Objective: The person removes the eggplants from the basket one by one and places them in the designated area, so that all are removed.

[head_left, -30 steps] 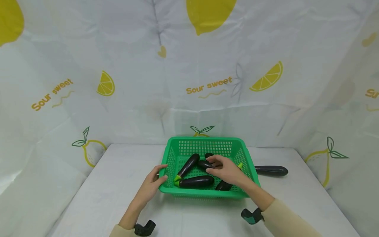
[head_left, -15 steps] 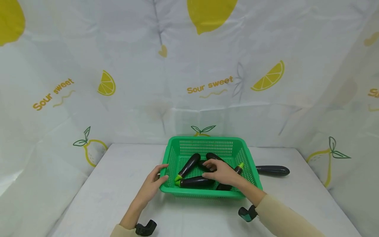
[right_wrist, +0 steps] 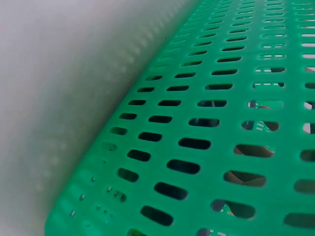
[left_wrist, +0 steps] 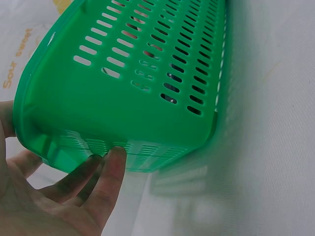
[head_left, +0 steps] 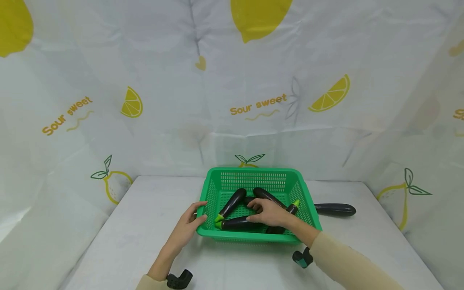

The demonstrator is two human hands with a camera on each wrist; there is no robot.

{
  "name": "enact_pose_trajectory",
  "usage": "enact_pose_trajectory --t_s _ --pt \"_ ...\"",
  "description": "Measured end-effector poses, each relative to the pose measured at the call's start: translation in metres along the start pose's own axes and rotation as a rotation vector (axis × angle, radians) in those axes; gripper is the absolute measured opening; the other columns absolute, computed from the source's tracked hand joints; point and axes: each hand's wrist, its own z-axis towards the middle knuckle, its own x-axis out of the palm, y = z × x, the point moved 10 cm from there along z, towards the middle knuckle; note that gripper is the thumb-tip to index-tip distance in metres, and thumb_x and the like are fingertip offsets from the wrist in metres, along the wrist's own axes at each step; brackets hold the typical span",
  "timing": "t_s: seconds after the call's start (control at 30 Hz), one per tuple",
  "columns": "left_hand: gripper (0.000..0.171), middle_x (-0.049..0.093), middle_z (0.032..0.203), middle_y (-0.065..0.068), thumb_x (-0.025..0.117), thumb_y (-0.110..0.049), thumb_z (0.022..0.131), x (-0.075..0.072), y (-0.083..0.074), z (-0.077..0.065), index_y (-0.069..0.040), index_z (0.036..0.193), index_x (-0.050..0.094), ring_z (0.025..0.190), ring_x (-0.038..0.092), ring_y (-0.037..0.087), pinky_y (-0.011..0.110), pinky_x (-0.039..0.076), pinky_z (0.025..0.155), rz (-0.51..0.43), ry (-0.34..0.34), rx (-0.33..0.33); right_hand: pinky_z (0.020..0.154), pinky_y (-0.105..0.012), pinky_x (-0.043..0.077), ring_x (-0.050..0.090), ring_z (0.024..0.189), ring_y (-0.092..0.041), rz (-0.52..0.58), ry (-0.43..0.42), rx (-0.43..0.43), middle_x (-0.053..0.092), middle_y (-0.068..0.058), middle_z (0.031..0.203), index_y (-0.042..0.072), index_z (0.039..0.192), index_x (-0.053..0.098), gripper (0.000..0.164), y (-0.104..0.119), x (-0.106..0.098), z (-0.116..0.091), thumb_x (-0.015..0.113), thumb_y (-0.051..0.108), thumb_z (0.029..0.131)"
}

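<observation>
A green plastic basket holds several dark eggplants with green stem ends. My left hand holds its left rim; in the left wrist view its fingers lie against the outer wall. Inside the basket, my right hand is over the eggplants with bent fingers. Its thumb is at the right end of the front eggplant, and its fingertips are near a middle eggplant, partly hidden. Whether it grips either is hidden. Another eggplant slants at the left, and one lies behind the hand.
One more eggplant lies on the white table, right of the basket. Behind the table hangs a white lemon-print sheet. The right wrist view shows mostly the basket's slotted wall.
My right hand has moved down towards the front of the basket, uncovering more of the back eggplant. The left hand stays on the rim.
</observation>
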Motion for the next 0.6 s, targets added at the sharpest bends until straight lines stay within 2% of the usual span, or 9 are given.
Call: enact_pose_trajectory --t_s 0.3,0.6 --pt "0.045 0.05 0.147 0.018 0.061 -0.02 0.103 0.0 0.0005 0.0008 -0.015 0.146 0.052 0.131 0.054 0.034 0.05 0.048 0.1 0.005 -0.004 -0.006 0.091 -0.053 0.051 0.061 0.113 -0.04 -0.003 0.047 -0.027 0.063 -0.024 0.123 -0.001 0.13 0.063 0.047 0.0008 0.0071 0.0003 0.075 0.025 0.092" --pt "0.045 0.05 0.146 0.017 0.061 -0.019 0.103 0.0003 -0.0004 0.0001 -0.012 0.147 0.051 0.129 0.055 0.033 0.049 0.048 0.099 0.004 -0.007 -0.005 0.088 -0.05 0.053 0.064 0.108 -0.035 -0.025 0.06 -0.042 0.068 -0.016 0.119 -0.003 0.126 0.065 0.045 0.003 0.01 -0.0008 0.077 0.021 0.09"
